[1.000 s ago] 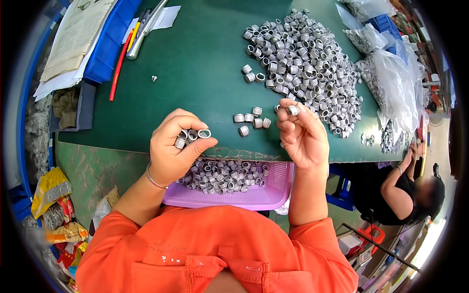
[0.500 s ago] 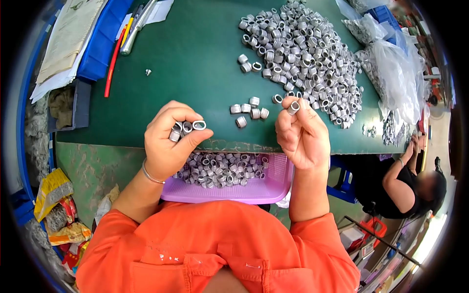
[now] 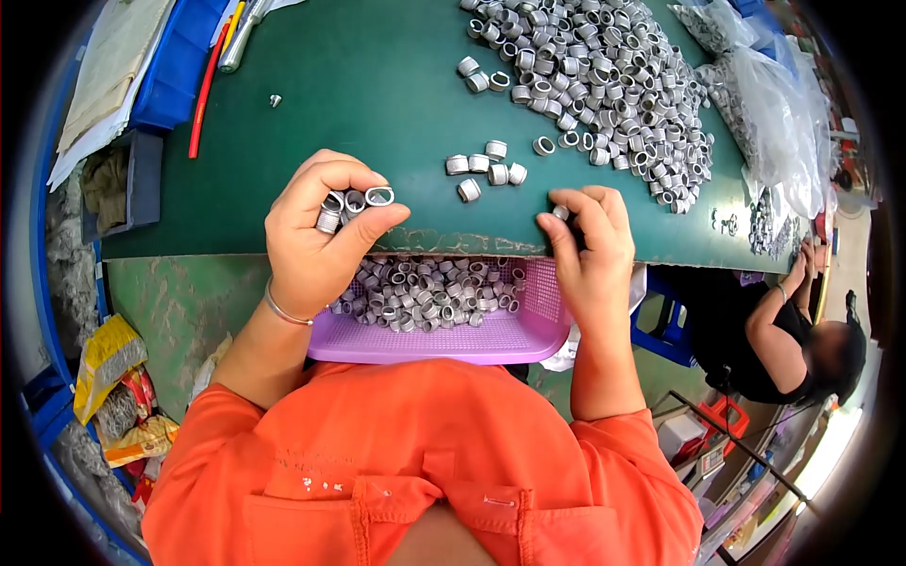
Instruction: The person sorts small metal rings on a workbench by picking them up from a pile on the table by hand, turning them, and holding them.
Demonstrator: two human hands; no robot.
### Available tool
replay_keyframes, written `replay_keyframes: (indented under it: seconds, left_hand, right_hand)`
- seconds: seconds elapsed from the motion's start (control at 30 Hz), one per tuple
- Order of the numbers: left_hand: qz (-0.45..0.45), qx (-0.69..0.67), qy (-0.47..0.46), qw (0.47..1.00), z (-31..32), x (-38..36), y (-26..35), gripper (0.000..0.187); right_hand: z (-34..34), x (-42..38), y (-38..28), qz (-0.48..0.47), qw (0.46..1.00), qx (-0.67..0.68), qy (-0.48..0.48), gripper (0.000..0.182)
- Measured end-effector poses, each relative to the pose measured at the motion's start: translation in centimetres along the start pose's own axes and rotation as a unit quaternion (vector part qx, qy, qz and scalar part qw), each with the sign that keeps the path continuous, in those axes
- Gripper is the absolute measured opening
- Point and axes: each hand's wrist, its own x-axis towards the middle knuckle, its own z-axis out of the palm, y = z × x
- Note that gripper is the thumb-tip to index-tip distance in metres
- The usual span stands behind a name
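My left hand (image 3: 326,222) is closed around several grey metal rings (image 3: 354,202), their open ends facing up between thumb and fingers. To the right, my right hand (image 3: 593,241) pinches one small ring (image 3: 561,212) between thumb and fingertips, over the front edge of the green table (image 3: 377,113). Several loose rings (image 3: 498,174) lie on the table between the hands. A large pile of rings (image 3: 604,85) spreads behind my right hand. Below the table edge, a purple basket (image 3: 425,350) holds many more rings.
Blue bins (image 3: 170,94) with papers, a red pencil (image 3: 203,104) and a metal tool stand at the back left. Plastic bags (image 3: 774,113) of parts lie at the right. A person in black (image 3: 755,330) sits beyond the table's right end. Yellow sacks (image 3: 109,363) lie at lower left.
The view has shifted, so the table and basket appear higher. My right hand has turned, and its ring now sits lower between the fingertips. My left hand still holds its rings.
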Motion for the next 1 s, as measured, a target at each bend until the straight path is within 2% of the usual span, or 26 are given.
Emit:
replay_keyframes:
  seconds: [0.07,0.1,0.13,0.17,0.2,0.23,0.3,0.33,0.47,0.53,0.57,0.63,0.67,0.7,0.77,0.8,0.83,0.9,0.93,1.0]
  left_hand:
    - [0.009,0.005,-0.015,1.000,-0.2,-0.1,-0.3,0.022]
    - [0.018,0.010,-0.032,0.999,-0.4,-0.1,-0.4,0.022]
    - [0.016,0.011,-0.030,0.999,-0.4,-0.1,-0.4,0.022]
    - [0.022,0.014,-0.031,0.999,-0.4,-0.1,-0.5,0.022]
    - [0.027,0.017,-0.032,0.999,-0.4,-0.1,-0.5,0.023]
    - [0.026,0.018,-0.032,0.999,-0.4,-0.1,-0.5,0.023]
    - [0.023,0.017,-0.033,0.999,-0.4,-0.1,-0.5,0.023]
    - [0.023,0.018,-0.033,0.999,-0.4,-0.1,-0.5,0.023]
    - [0.021,0.017,-0.032,0.999,-0.4,-0.1,-0.5,0.023]
    - [0.019,0.015,-0.030,0.999,-0.4,-0.1,-0.5,0.023]
    - [0.019,0.019,-0.033,0.999,-0.4,-0.1,-0.5,0.023]
    - [0.022,0.024,-0.034,0.999,-0.4,0.0,-0.4,0.022]
    - [0.020,0.027,-0.035,0.999,-0.5,0.0,-0.4,0.022]
    - [0.016,0.030,-0.037,0.999,-0.5,0.0,-0.3,0.022]
    - [0.001,0.017,-0.003,1.000,0.0,0.1,0.0,0.021]
    - [0.000,0.011,-0.002,1.000,0.0,0.1,0.0,0.021]
    - [-0.001,0.005,-0.002,1.000,0.0,0.1,0.0,0.021]
    - [0.001,0.011,-0.004,1.000,0.0,0.1,0.0,0.021]
    - [0.002,0.017,-0.003,1.000,0.0,0.1,0.0,0.021]
    - [0.009,0.021,0.001,1.000,-0.1,0.1,-0.1,0.021]
  right_hand:
    - [0.0,-0.2,0.6,0.032,0.992,0.119,-0.039,0.020]
    - [0.1,-0.4,0.4,0.031,0.991,0.120,-0.041,0.020]
    - [0.2,-0.6,0.3,0.118,0.945,0.299,-0.060,0.020]
    - [0.2,-0.8,0.1,0.201,0.859,0.465,-0.077,0.019]
    - [-0.1,-0.7,-0.1,0.224,0.814,0.526,-0.103,0.019]
    - [0.0,-0.7,0.0,0.224,0.813,0.527,-0.104,0.019]
    - [0.2,-0.9,0.2,0.259,0.695,0.658,-0.131,0.020]
    - [0.3,-0.9,0.3,0.266,0.674,0.675,-0.140,0.020]
    - [0.6,-1.1,0.2,0.244,0.673,0.686,-0.132,0.019]
    - [0.8,-1.4,0.1,0.182,0.698,0.685,-0.103,0.014]
    - [0.9,-1.5,0.2,0.182,0.698,0.685,-0.103,0.014]
    - [0.8,-1.4,0.5,0.042,0.820,0.561,-0.108,0.016]
    - [0.5,-0.8,0.3,-0.006,0.844,0.517,-0.139,0.020]
    - [0.3,-0.3,0.2,-0.009,0.844,0.517,-0.139,0.020]
    - [0.3,0.8,0.2,-0.095,0.946,0.304,-0.065,0.022]
    - [1.0,1.8,0.4,-0.132,0.971,0.198,0.007,0.020]
    - [1.8,2.3,0.8,-0.109,0.984,0.131,0.058,0.018]
    - [2.8,3.5,0.7,-0.042,0.997,0.031,0.065,0.021]
    - [2.8,3.7,1.0,-0.022,0.999,0.007,0.029,0.022]
    - [2.9,3.7,0.9,-0.038,0.998,0.029,0.045,0.022]
